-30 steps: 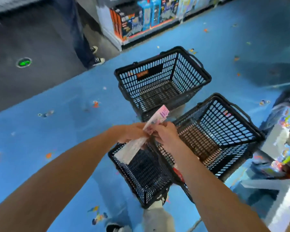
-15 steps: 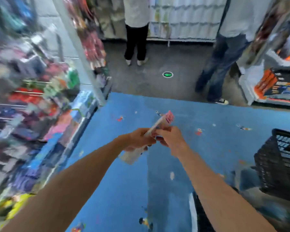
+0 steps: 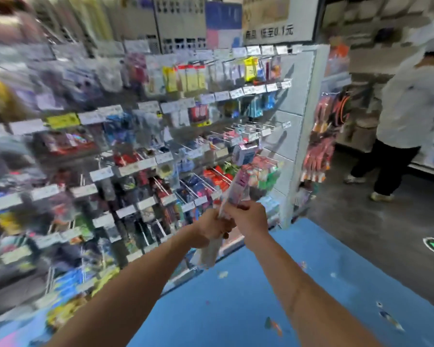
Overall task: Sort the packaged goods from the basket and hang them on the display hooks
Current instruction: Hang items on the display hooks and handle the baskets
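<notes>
Close below the camera, over the blue floor [image 3: 236, 309], both bare forearms reach forward and meet in front of the display rack [image 3: 292, 146]. The left hand [image 3: 211, 229] has its fingers curled round the middle of a long, narrow packet [image 3: 237, 186], whose clear lower end hangs out beneath the fist. The right hand [image 3: 251, 219] pinches the same packet just above, near where the pink header card begins. The header tilts up and away toward the rack but touches nothing; the packet is in the air, short of any hook. No basket is in view.

Beyond the hands, the display hooks [image 3: 246, 128] stand in crowded rows, most loaded with hanging goods and fronted by price tags. The whole wall is smeared by motion blur, so I cannot tell which hook suits this packet.

That is the main risk: a rushed choice could put it among the wrong goods. The hang hole is small and the hook tips sit behind tags, so a skewed approach could miss, bend the card, or knock neighbouring packets loose.

Farther right, a person in white [image 3: 406, 108] stands well apart.
</notes>
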{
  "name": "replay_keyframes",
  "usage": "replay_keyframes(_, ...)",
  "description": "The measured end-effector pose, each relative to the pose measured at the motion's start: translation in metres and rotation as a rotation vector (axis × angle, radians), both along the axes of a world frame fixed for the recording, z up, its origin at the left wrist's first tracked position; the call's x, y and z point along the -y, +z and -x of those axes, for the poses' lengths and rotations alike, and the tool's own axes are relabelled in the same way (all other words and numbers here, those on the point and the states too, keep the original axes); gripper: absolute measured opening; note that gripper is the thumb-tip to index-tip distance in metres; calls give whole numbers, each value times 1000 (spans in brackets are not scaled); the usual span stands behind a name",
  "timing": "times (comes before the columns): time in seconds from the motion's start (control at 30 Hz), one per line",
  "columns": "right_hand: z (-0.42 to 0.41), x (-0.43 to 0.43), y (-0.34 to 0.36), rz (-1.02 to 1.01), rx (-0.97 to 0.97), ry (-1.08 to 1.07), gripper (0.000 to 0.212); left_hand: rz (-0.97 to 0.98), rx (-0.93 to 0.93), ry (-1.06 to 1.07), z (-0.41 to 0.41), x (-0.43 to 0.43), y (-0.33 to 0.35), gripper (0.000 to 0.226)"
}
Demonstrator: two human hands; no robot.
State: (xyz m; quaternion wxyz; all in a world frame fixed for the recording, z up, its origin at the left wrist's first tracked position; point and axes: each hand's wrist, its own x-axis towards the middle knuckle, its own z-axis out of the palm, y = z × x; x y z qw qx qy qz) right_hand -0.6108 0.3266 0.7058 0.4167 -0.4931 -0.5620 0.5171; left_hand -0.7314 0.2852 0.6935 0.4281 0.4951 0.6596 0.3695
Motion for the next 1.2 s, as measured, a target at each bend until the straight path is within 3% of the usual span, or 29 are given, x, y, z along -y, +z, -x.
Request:
replay_keyframes(0.2,81,-53,27,-114,60,179,26,-136,-9,285,57,-32,24,41)
replay_keyframes(0.43,152,-98,66,-147,32,447,27,-304,76,533,111,-56,49,24)
replay_keyframes(0.5,167,-100,70,-167,29,493,30,-357,118,533,124,-54,51,14)
replay_keyframes(0.6,189,-102,73,-229,51,537,41,-330,38,575,141,-53,57,33)
replay_keyframes(0.67,203,-102,73,-283,81,544,45,-315,-43,593,146,-54,58,32)
replay_keyframes(0.73,217,-105,75,-291,77,564,41,-342,-9,597,155,-55,58,32)
replay_keyframes(0.87,244,-115,80,-184,10,642,25,-298,102,585,177,-52,68,9)
replay_keyframes(1.07,273,-131,77,-55,-75,618,8,-302,185,462,204,-50,80,53)
replay_keyframes(1.2,287,-133,77,46,-180,673,13,-301,210,522,226,-46,80,33)
